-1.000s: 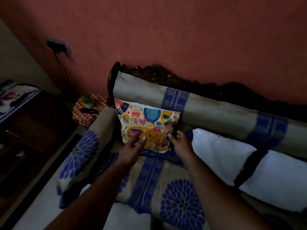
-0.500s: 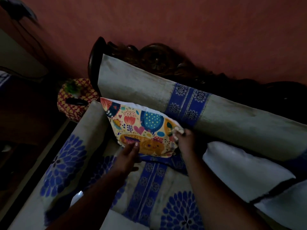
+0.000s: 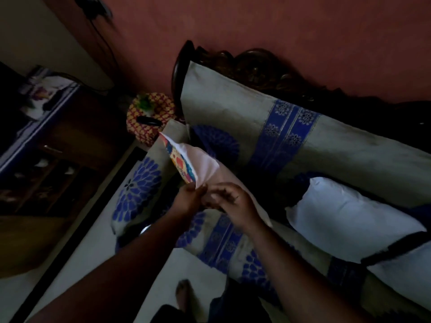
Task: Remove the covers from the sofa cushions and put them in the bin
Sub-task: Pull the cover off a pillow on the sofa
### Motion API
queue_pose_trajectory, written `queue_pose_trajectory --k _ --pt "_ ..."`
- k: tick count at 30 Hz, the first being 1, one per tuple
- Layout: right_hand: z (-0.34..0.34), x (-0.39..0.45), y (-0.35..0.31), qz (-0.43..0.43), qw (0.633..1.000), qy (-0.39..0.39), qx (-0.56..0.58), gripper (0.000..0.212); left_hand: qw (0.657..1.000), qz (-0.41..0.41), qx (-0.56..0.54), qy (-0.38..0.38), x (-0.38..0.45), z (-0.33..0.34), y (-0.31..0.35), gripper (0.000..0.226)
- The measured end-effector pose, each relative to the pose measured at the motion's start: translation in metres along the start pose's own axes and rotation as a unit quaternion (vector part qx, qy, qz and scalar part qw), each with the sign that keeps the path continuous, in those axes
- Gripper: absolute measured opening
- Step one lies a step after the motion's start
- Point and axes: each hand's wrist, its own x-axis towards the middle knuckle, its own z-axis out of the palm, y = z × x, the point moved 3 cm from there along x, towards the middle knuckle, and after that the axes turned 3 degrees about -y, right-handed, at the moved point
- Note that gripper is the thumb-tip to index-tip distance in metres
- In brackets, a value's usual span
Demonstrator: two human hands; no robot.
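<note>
Over the sofa (image 3: 233, 231) seat, both hands meet at the lower edge of the cushion (image 3: 205, 164), which is lifted & tilted, corner pointing up-left toward the armrest. Left hand (image 3: 186, 199) pinches the cover's edge w/ curled fingers, right where the printed side meets the plain white side. Right hand (image 3: 233, 206) sits just beside it, fingers curled in on the same edge; exactly what it pinches can't be told, too dark & blurred. Cushion looks soft & flat-ish, squarish; one face smooth white cloth, the other a bright multi-colour print seen only as a narrow strip.

Sofa cloth is dull beige, woven-looking, w/ blue bands of small flowers & big round blue flower prints on seat & armrest. Backrest (image 3: 233, 113) is a long padded slab in same cloth, behind it a dark carved wood frame (image 3: 256, 68) against a reddish wall (image 3: 279, 24). To the right on the seat lies a white pillow (image 3: 345, 217), plump, w/ a black band across it. Left of the sofa, a red-yellow woven basket (image 3: 149, 113) w/ a black handle, sth green on top. Further left, a dark wood cabinet (image 3: 58, 148). A bare foot (image 3: 184, 292) shows on the pale floor (image 3: 93, 248) at bottom.
</note>
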Motion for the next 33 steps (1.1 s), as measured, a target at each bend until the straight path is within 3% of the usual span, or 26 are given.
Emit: queue_pose_trajectory --k 4,10,14,20,23,27,33 --pt "0.010 -0.014 -0.014 0.002 0.987 0.023 -0.157 0.029 0.997 -0.019 -0.055 -0.057 -0.028 -0.037 -0.002 0.021" --pt "0.035 -0.063 -0.044 -0.034 0.968 0.034 -0.246 0.027 0.992 -0.001 -0.073 -0.106 -0.071 -0.074 0.000 0.019" --pt "0.057 -0.111 -0.059 -0.136 0.920 0.067 -0.360 0.027 0.987 0.018 -0.049 -0.154 -0.098 -0.095 0.002 0.026" --pt "0.101 -0.168 -0.079 -0.221 0.878 0.051 -0.422 0.025 0.976 0.069 0.007 -0.209 -0.133 -0.126 0.005 0.018" --pt "0.123 -0.190 -0.086 -0.218 0.876 0.103 -0.418 0.022 0.969 0.093 0.034 -0.225 -0.145 -0.139 0.009 0.016" --pt "0.141 -0.212 -0.095 -0.198 0.849 0.177 -0.457 0.034 0.958 0.143 0.078 -0.236 -0.165 -0.147 0.021 0.012" --pt "0.136 -0.222 -0.116 -0.217 0.823 0.211 -0.480 0.044 0.944 0.203 0.094 -0.243 -0.187 -0.141 0.040 0.021"
